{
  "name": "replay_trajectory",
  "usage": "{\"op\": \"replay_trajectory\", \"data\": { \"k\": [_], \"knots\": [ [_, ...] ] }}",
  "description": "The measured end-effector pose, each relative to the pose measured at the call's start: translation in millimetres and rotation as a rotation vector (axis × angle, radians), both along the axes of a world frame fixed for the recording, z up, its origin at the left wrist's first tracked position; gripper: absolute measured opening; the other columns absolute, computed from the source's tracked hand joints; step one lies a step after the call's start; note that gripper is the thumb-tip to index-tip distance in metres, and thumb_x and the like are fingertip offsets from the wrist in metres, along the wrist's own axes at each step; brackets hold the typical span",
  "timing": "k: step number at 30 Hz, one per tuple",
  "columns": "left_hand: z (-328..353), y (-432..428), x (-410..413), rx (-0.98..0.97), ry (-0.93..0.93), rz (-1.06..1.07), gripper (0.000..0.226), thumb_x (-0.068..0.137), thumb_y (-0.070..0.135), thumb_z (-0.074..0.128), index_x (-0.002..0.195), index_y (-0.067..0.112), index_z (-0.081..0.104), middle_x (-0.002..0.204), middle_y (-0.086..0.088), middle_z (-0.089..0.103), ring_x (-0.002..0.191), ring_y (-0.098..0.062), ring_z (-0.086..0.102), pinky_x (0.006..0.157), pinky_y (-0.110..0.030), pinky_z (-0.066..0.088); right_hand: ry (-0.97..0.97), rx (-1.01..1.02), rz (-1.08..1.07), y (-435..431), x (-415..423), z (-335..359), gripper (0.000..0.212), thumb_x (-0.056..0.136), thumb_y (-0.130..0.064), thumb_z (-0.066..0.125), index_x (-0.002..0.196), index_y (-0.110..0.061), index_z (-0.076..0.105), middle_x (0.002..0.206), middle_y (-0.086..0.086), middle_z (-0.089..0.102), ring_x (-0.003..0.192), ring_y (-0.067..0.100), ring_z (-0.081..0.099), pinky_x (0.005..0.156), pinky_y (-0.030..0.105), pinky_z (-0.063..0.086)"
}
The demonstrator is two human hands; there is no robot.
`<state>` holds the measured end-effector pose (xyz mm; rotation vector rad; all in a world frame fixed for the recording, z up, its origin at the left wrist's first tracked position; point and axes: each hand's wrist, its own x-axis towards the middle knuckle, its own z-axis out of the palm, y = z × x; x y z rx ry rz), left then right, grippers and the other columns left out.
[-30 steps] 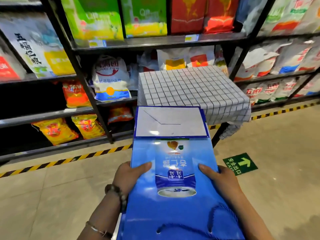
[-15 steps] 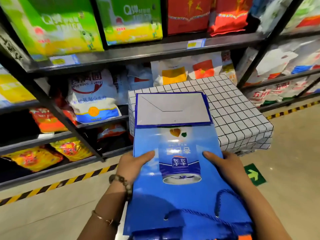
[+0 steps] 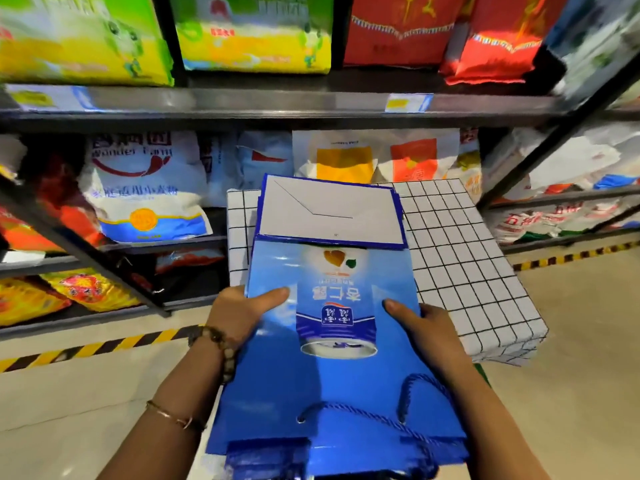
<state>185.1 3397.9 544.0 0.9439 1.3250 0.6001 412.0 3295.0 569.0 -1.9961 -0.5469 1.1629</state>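
Note:
I hold a stack of flat, folded blue paper gift bags (image 3: pixel 332 386) in front of me, printed with a can picture and fitted with blue rope handles at the near end. Their white folded bottom points away from me and lies over the near edge of a table in a white cloth with a black grid (image 3: pixel 464 268). My left hand (image 3: pixel 242 313) grips the left edge, thumb on top. Gripping the right edge in the same way is my right hand (image 3: pixel 422 323). The fingers under the bags are hidden.
Black metal shelves (image 3: pixel 311 105) stand close ahead, loaded with large sacks and bright packets (image 3: pixel 145 188). A yellow-and-black striped line (image 3: pixel 104 346) runs along the tiled floor at the shelf base. A green floor sign shows partly by my right arm.
I have come closer to the table and shelves. The bags' far end, short of the table a second ago, now lies over the gridded cloth. Both hands keep their grip.

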Motion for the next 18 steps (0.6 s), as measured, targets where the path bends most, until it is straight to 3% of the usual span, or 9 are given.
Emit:
{"op": "replay_trajectory", "data": {
  "k": [3,7,12,15,18],
  "knots": [
    [-7,7,26,-0.012,0.078,0.067,0.009,0.075,0.014,0.074,0.069,0.016,0.067,0.049,0.012,0.064,0.055,-0.012,0.059,0.056,-0.024,0.047,0.049,0.008,0.052,24,34,-11,0.021,0.078,-0.024,0.071,0.084,-0.005,0.067,0.073,0.005,0.072,0.059,0.017,0.069,0.046,0.021,0.05],
    [-10,16,68,-0.056,0.14,0.171,0.023,0.065,0.023,0.082,0.075,0.007,0.068,0.06,-0.009,0.064,0.056,-0.023,0.054,0.055,-0.03,0.043,0.088,0.0,0.157,58,84,-26,0.017,0.079,-0.023,0.07,0.083,-0.007,0.065,0.072,0.002,0.069,0.05,0.007,0.065,0.042,0.016,0.045],
    [-9,25,104,-0.114,0.15,0.244,0.034,0.059,0.027,0.083,0.078,0.005,0.066,0.076,-0.022,0.061,0.07,-0.028,0.052,0.064,-0.037,0.041,0.095,0.004,0.263,89,119,-44,0.022,0.079,-0.028,0.07,0.085,-0.008,0.062,0.073,0.001,0.065,0.061,0.013,0.061,0.039,0.013,0.043],
    [-19,26,111,-0.153,0.14,0.267,0.056,0.048,0.034,0.085,0.09,0.001,0.069,0.085,-0.026,0.067,0.073,-0.031,0.056,0.068,-0.045,0.045,0.113,-0.053,0.324,100,125,-63,0.043,0.068,-0.04,0.076,0.089,-0.004,0.064,0.081,0.009,0.069,0.069,0.021,0.065,0.053,0.023,0.053],
    [-32,26,113,-0.183,0.164,0.247,0.057,0.051,0.04,0.08,0.093,0.004,0.068,0.092,-0.025,0.069,0.078,-0.034,0.061,0.073,-0.048,0.05,0.11,-0.097,0.354,104,129,-85,0.041,0.073,-0.038,0.073,0.095,-0.005,0.064,0.089,0.013,0.071,0.078,0.027,0.067,0.072,0.04,0.057]
  ]
}}
